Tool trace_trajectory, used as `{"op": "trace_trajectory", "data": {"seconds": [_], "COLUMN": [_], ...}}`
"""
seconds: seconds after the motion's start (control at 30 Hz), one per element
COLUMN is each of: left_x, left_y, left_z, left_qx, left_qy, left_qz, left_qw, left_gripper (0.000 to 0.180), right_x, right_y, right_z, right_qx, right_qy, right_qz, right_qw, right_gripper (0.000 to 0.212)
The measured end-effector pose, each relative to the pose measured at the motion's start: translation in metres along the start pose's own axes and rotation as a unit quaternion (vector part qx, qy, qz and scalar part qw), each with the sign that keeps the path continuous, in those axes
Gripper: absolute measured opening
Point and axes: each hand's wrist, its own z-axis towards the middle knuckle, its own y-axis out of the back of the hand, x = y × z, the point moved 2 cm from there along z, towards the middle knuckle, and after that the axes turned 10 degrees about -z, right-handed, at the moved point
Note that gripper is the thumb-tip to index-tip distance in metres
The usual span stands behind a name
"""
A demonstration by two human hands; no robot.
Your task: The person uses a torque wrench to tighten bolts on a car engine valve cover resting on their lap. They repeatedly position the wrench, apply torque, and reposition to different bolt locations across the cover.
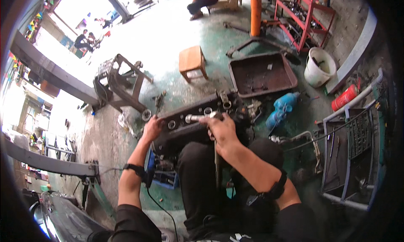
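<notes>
A dark, greasy engine cylinder head (198, 120) lies on the floor in front of my knees, with round openings along its top. My left hand (152, 128) grips its left end. My right hand (221, 128) is closed around a long metal wrench (198, 117) whose silver socket end lies across the top of the block; the handle runs down past my leg. Both forearms carry dark wrist straps.
A small wooden stool (192, 61), a rusty metal tray (261, 74), a white bucket (320, 66), a blue canister (283, 107), a red shelf rack (305, 15), an orange cylinder (255, 10), and a tool cart (353, 153) at right. A metal stand (122, 84) at left. People sit far back.
</notes>
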Motion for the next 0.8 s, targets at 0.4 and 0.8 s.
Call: {"op": "trace_trajectory", "data": {"seconds": [0.4,0.8], "left_x": [-0.012,0.020], "left_y": [-0.006,0.001], "left_z": [0.010,0.016], "left_qx": [-0.007,0.068], "left_qy": [0.009,-0.035], "left_qz": [0.116,-0.048], "left_qw": [0.993,0.996], "left_gripper": [0.022,0.018], "right_x": [0.013,0.003], "right_y": [0.009,-0.001], "right_z": [-0.008,-0.004], "right_qx": [0.034,0.013], "right_qy": [-0.005,0.021], "right_qz": [0.033,-0.025], "right_qw": [0.999,0.999], "right_gripper": [0.033,0.057]}}
